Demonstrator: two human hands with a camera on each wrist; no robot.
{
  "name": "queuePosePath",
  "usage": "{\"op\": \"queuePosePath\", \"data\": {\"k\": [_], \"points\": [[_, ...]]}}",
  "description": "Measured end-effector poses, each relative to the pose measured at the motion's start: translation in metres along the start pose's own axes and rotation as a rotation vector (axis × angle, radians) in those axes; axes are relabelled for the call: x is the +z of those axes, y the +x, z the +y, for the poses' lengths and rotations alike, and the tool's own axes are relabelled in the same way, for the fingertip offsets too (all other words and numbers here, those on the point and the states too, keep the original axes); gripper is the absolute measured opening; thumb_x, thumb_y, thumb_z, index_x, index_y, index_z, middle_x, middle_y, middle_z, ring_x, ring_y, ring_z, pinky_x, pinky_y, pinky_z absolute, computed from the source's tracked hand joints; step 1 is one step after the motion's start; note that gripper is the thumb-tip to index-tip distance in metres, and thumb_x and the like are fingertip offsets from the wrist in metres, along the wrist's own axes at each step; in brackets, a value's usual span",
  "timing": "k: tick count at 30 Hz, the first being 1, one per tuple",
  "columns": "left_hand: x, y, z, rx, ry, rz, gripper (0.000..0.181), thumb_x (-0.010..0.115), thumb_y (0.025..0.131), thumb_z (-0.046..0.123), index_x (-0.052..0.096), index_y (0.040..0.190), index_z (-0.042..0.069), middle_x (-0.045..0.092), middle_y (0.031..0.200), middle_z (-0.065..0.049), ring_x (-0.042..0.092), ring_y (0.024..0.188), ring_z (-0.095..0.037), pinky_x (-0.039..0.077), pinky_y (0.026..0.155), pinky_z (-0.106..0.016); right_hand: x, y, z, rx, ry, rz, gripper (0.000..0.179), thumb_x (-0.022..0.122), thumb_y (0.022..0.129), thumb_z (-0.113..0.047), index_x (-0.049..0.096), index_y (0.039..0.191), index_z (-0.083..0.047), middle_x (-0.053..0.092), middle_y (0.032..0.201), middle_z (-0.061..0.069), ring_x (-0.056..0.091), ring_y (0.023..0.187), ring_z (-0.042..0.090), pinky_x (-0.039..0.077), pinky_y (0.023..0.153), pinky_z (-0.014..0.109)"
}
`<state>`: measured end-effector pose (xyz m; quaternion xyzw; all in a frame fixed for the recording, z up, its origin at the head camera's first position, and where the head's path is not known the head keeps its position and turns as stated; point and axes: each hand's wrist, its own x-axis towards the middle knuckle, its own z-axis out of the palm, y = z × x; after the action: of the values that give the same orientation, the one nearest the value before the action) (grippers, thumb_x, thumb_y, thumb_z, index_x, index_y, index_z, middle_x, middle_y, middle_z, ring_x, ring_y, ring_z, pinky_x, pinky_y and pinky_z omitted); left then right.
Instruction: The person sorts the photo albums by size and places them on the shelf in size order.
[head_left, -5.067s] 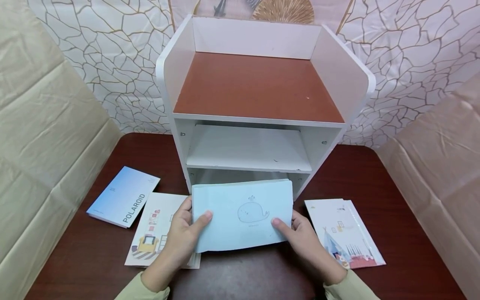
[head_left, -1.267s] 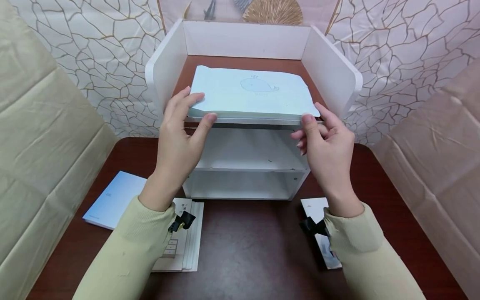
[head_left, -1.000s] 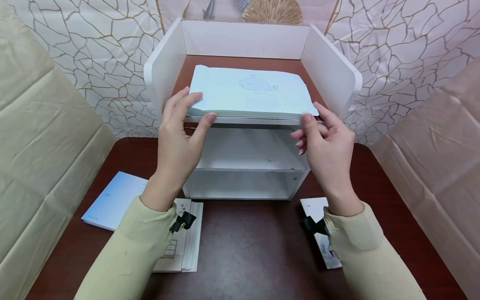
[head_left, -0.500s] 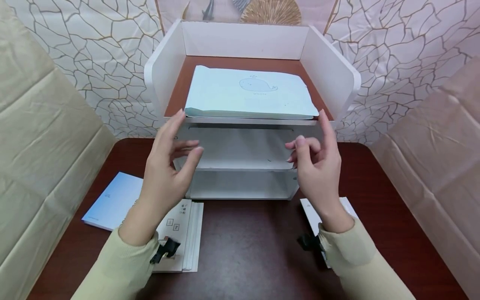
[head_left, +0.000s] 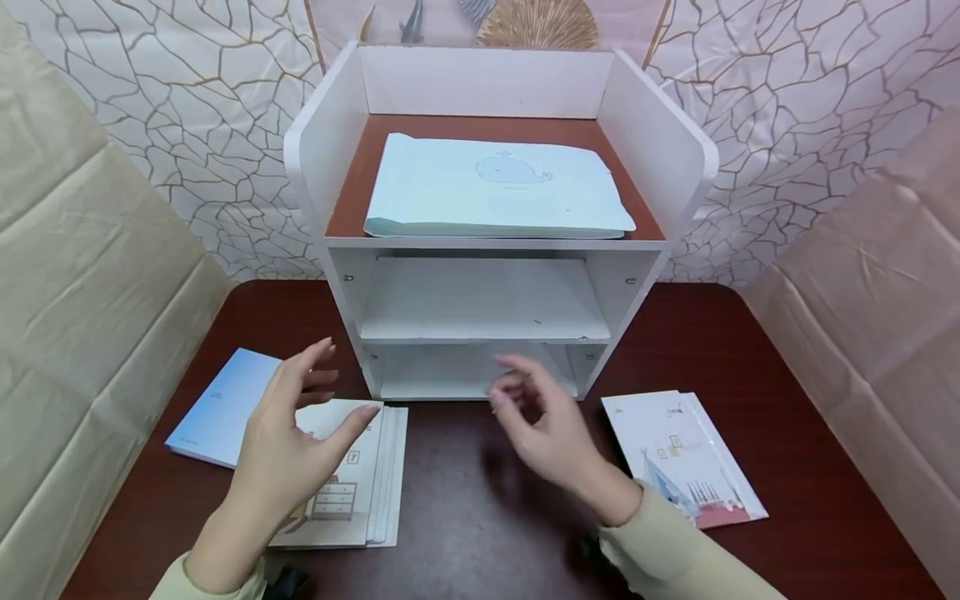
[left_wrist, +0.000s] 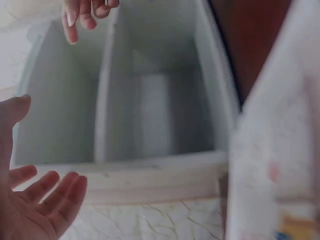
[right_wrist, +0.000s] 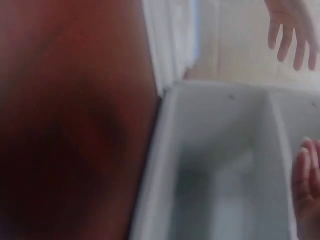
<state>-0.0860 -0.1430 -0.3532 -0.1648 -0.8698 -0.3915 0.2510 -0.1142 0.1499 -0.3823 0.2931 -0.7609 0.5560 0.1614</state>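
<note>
On the brown top shelf of the small white shelf unit (head_left: 480, 243) lies a pale blue paper booklet (head_left: 450, 183) with a whale drawing, its near edge close to the shelf front. Neither hand touches it. My left hand (head_left: 281, 450), fingers spread and loosely bent, hovers over a stack of white illustrated booklets (head_left: 367, 492) on the table and holds nothing. My right hand (head_left: 546, 429), also without anything in it, is raised before the lowest compartment with its fingers relaxed. Both hands show in the left wrist view, the left hand (left_wrist: 42, 205) below.
A blue-and-white book (head_left: 217, 408) lies at the left, partly behind my left hand. More white illustrated booklets (head_left: 678, 454) lie at the right of the dark red table (head_left: 465, 517). Patterned cloth (head_left: 787, 125) hangs behind the unit, with beige panels (head_left: 90, 250) along the sides.
The whale booklet went from in front of the unit up onto the top shelf. Both hands let go of it and came down towards the table, the right hand also moving inward.
</note>
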Motion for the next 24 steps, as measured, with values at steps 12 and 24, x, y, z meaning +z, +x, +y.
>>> {"op": "queuePosePath", "data": {"k": [12, 24], "points": [[-0.003, -0.035, -0.039, -0.236, 0.296, -0.138, 0.097, 0.075, 0.073, 0.062, 0.036, 0.149, 0.017, 0.049, 0.136, -0.012, 0.056, 0.109, -0.03, 0.05, 0.071, -0.053, 0.041, -0.028, 0.021, 0.486, -0.01, -0.369, 0.059, 0.072, 0.088, -0.038, 0.045, 0.137, -0.021, 0.064, 0.11, 0.006, 0.062, 0.088, 0.013, 0.053, 0.074, 0.029], [0.001, -0.048, -0.064, -0.413, 0.428, -0.396, 0.122, 0.069, 0.066, 0.077, 0.022, 0.151, 0.003, 0.034, 0.14, -0.031, 0.039, 0.123, -0.048, 0.042, 0.076, -0.07, 0.074, -0.031, 0.011, 0.969, 0.35, -0.349, 0.069, 0.076, 0.085, -0.028, 0.041, 0.138, 0.001, 0.062, 0.106, 0.012, 0.066, 0.086, 0.029, 0.055, 0.076, 0.042]]}}
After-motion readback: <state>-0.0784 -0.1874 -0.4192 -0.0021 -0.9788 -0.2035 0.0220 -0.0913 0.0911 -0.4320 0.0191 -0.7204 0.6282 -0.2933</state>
